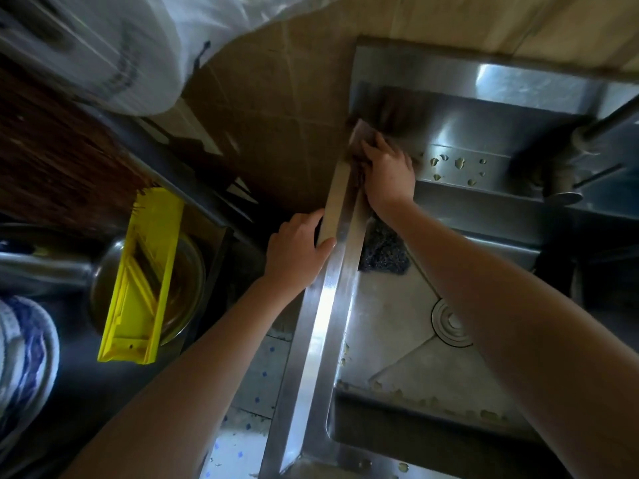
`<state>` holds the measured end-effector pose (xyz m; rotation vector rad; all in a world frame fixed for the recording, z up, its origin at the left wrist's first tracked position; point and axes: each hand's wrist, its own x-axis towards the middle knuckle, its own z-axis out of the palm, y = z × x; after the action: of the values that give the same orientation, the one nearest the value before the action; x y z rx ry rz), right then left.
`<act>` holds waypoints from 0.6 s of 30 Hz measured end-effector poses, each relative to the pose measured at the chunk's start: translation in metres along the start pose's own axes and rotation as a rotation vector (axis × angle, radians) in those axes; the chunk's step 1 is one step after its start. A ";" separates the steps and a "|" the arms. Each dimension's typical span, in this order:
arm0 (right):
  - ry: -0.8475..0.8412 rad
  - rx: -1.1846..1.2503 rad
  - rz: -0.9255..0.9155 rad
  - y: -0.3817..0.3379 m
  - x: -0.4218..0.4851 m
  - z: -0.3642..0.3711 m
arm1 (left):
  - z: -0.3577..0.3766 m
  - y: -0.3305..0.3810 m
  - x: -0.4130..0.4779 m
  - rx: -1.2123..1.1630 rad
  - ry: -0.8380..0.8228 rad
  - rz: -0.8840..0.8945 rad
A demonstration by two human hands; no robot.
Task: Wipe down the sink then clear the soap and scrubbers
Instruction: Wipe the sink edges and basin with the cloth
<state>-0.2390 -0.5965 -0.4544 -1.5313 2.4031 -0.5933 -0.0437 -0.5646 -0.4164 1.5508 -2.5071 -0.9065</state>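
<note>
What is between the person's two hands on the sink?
In the head view, only the sink's steel rim runs between them: the left hand rests on its outer edge, while the right hand presses a brownish cloth at the far corner.

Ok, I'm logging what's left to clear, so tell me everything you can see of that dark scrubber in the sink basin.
The dark scrubber is a wiry, tangled pad, blackish and coarse like steel wool. It lies loose on the basin floor against the left wall of the sink, far from the drain. The right forearm crosses above it, hiding its upper edge. Neither hand holds it.
</note>
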 end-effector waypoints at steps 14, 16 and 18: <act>0.081 -0.335 0.343 0.100 -0.029 -0.057 | 0.004 0.010 0.026 0.162 -0.014 0.013; 0.072 -0.291 0.383 0.107 -0.031 -0.060 | 0.005 0.009 0.028 0.160 -0.029 -0.002; 0.067 -0.262 0.377 0.108 -0.030 -0.058 | 0.004 0.009 0.030 0.149 -0.045 -0.019</act>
<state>-0.3368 -0.5165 -0.4521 -1.1036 2.8111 -0.2626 -0.0669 -0.5853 -0.4226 1.6152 -2.6510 -0.7821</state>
